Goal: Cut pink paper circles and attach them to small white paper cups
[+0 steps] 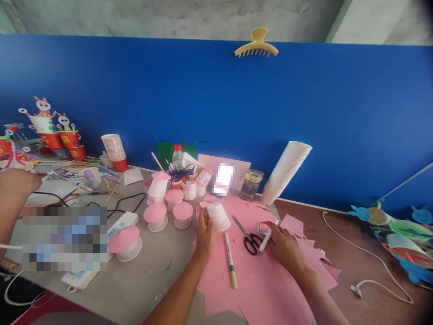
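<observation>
My left hand (204, 232) is closed round a small white paper cup (218, 215), tipped on its side above the pink paper sheets (264, 280). My right hand (283, 243) rests on the pink paper with its fingers closed on a white pen-like stick (267, 237). Black-handled scissors (248, 237) lie between my hands. A white and green marker (231, 262) lies on the paper below the cup. Several cups with pink domed tops (155, 214) stand to the left.
A tall stack of white cups (286, 171) leans on the blue partition, beside a glass jar (251, 184) and a bottle (177, 158). Another person's arm (15, 189) reaches in at far left. A power strip (118, 223), cables and craft cups (69, 140) lie left; a white cable (368, 257) runs right.
</observation>
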Motion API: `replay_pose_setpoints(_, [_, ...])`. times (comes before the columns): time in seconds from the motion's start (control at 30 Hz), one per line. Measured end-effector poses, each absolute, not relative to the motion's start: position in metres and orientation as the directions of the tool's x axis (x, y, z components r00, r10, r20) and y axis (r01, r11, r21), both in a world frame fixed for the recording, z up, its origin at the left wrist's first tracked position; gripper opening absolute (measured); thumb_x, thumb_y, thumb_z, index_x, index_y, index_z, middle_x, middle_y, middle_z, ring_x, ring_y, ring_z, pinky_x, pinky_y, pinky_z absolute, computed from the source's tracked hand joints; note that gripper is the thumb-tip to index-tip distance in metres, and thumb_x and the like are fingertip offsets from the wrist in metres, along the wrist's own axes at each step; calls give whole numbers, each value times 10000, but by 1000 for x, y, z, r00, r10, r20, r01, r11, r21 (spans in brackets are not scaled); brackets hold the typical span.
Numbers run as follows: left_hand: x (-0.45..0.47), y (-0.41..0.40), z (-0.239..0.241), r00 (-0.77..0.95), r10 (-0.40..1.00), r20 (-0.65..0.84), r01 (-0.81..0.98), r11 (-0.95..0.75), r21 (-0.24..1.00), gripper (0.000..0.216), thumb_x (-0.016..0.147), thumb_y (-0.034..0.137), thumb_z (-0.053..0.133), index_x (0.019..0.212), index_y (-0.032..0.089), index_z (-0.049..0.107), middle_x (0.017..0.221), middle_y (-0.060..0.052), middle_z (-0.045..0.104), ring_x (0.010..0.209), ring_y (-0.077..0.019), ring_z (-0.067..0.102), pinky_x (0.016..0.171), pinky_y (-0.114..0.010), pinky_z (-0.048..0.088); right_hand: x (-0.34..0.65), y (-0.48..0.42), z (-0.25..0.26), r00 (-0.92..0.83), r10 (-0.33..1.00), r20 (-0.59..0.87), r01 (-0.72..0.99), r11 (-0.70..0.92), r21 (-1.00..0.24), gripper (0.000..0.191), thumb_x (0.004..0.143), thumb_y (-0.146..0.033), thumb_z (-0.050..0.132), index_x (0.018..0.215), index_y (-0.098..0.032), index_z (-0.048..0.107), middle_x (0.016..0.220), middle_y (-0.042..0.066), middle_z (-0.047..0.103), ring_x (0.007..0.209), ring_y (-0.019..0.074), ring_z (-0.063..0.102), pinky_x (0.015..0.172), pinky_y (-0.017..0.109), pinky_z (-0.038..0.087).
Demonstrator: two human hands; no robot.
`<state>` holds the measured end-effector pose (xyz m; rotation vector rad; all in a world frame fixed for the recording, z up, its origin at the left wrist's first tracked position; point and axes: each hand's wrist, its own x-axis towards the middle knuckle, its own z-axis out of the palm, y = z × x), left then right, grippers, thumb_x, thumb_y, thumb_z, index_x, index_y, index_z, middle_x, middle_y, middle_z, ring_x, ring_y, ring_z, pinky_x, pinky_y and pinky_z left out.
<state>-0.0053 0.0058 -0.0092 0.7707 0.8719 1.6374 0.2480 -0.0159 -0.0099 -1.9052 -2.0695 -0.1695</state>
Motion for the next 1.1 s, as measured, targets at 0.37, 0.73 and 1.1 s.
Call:
replay_pose_setpoints(0.37, [0,0,-16,-78,985,156,-393,-174,903,409,654,140,710,1053,218,665,1158,-101,602,1176,-309,450,1069,-399,249,253,-9,-19,5,962,274,953,79,-293,380,776,-100,471,1099,-267,580,875,26,714,623,182,647,546,246,386])
replay_pose_setpoints(0.73, [1,3,-28,-133,967,219,-212,-243,946,540,638,84,671,1158,216,613,1294,-100,528,1265,-290,383,1114,-403,163,251,2,-19,26,961,274,921,83,-381,325,789,-139,467,1083,-207,587,842,53,690,756,203,635,648,277,454])
replay_pose_setpoints(1.1, [-2,2,-26,-173,940,294,42,-292,956,517,737,172,599,1245,206,507,1329,-107,492,1265,-280,396,1090,-435,238,244,11,-17,-32,983,180,944,89,-319,367,779,-54,425,1064,-196,608,956,70,696,833,209,623,679,275,412])
